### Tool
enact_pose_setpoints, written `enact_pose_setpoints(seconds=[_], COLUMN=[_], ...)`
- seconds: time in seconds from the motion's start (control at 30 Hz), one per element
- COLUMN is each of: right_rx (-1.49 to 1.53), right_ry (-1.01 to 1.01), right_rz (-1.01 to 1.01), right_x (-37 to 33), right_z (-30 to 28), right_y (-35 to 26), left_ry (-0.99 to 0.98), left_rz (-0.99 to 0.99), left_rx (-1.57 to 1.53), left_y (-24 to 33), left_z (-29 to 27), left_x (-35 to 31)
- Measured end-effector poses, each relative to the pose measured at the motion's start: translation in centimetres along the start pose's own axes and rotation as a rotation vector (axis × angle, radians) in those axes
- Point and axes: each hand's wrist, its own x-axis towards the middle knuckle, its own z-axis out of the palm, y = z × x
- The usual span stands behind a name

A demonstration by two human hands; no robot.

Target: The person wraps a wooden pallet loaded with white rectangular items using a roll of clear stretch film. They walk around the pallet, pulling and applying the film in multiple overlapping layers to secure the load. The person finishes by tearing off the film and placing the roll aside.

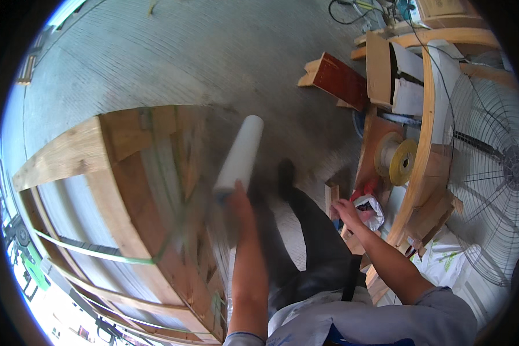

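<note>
A white roll of what looks like stretch film (240, 153) stands out from my left hand (239, 199), whose fingers are closed around its near end. It is tilted, its far end pointing away over the concrete floor. To the left, close beside the roll, is a large wooden crate (135, 202) bound with green straps (109, 254); motion smears its near side. My right hand (346, 213) hangs bent and loose on the right, with no object visible in it. A white plastic bag (370, 214) and a small wooden piece (331, 196) are nearest to that hand.
A wooden rack (422, 155) runs along the right side. It holds a yellow-flanged spool (402, 162) and a cardboard box (380, 68). A red-brown board (340, 81) juts out by it. Behind stands a large wire-guarded fan (490, 173). Grooved concrete floor (213, 57) lies ahead.
</note>
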Motion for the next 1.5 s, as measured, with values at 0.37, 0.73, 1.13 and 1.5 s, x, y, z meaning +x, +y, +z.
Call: enact_pose_setpoints(seconds=[0.37, 0.73, 1.13, 1.5], right_rx=[-0.407, -0.001, 0.393, 0.206], right_ry=[0.111, -0.054, 0.21, 0.25], right_rz=[-0.289, -0.115, 0.004, 0.108], right_x=[31.9, 49.1, 22.6, -1.7], right_z=[17.9, 24.6, 5.2, 0.6], right_y=[-7.1, -5.8, 8.2, 9.2], left_ry=[0.167, -0.045, -0.403, -0.196], left_rz=[0.33, 0.35, -0.13, 0.041], left_rx=[0.11, 0.095, -0.118, -0.177], left_y=[-11.2, -15.2, -19.8, -24.8], left_z=[3.2, 0.9, -13.4, -27.8], left_x=[0.7, 1.8, -9.3, -21.5])
